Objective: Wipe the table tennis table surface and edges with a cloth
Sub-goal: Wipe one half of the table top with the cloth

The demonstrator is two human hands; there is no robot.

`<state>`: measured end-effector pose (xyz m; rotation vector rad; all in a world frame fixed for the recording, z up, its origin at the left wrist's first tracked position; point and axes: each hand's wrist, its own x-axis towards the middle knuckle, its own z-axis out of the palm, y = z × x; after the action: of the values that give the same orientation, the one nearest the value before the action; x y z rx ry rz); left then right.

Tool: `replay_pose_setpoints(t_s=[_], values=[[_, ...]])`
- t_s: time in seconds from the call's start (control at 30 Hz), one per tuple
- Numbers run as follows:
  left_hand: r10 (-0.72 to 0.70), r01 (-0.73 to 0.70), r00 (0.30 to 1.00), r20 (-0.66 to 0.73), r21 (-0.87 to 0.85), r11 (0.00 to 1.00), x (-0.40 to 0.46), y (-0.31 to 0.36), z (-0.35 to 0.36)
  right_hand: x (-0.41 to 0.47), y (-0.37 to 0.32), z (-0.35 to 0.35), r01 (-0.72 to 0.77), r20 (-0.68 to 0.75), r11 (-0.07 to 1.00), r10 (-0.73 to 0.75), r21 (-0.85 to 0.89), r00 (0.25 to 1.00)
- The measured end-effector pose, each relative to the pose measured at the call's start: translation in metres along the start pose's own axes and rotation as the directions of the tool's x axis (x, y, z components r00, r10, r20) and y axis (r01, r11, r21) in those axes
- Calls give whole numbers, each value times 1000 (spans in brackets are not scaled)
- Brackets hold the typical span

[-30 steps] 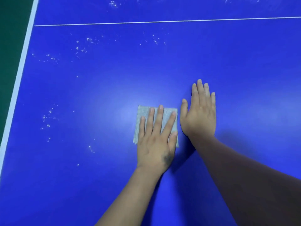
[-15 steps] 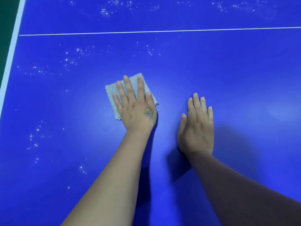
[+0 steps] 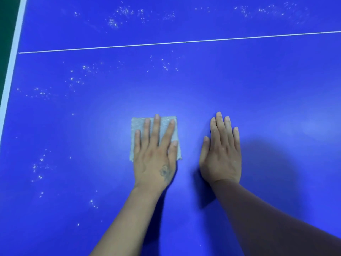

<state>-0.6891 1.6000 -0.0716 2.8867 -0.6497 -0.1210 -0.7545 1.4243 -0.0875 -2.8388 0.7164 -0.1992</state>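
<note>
The blue table tennis table (image 3: 239, 85) fills the view. A small square grey cloth (image 3: 138, 126) lies flat on it near the middle. My left hand (image 3: 155, 152) presses on the cloth with straight, spread fingers and covers most of it. A short way to the right, my right hand (image 3: 222, 150) lies flat on the bare surface with its fingers together, apart from the cloth.
White specks (image 3: 77, 78) are scattered over the table to the left of and beyond the cloth, and more specks (image 3: 120, 15) lie past the thin white centre line (image 3: 184, 42). The white edge band (image 3: 11, 58) runs down the left side, with dark green floor (image 3: 7, 13) outside it.
My left hand has drawn the cloth back toward me and to the right, from a spot further out on the table. My right hand has stayed flat in place.
</note>
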Motion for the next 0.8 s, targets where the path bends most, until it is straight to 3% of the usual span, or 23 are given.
replay_pose_setpoints(t_s=[0.17, 0.3, 0.37, 0.47, 0.63, 0.7, 0.8], values=[[-280, 279, 959, -31, -33, 960, 49, -30, -6, 0, -1, -1, -7, 15, 1000, 7, 6, 1000], [-435, 429, 899, -47, -97, 898, 110, -5, -2, 0, -2, -2, -18, 23, 1000, 18, 12, 1000], [-372, 367, 928, -34, -94, 925, 131, 20, 3, 0, -2, -1, -18, 23, 1000, 18, 14, 1000], [-169, 166, 985, -36, -61, 984, 137, 55, 10, 1, -2, -2, -9, 3, 1000, 9, 17, 1000], [94, -95, 995, -29, -37, 995, 84, 54, 11, 6, 3, -1, 10, -105, 996, 0, 88, 994], [110, -110, 994, 16, -23, 994, 56, 41, 6, 30, 11, -3, 70, -197, 989, -43, 133, 979], [-21, 21, 998, 55, -7, 1000, 36, 21, 1, 84, 24, -12, 84, -150, 985, -61, 151, 987]])
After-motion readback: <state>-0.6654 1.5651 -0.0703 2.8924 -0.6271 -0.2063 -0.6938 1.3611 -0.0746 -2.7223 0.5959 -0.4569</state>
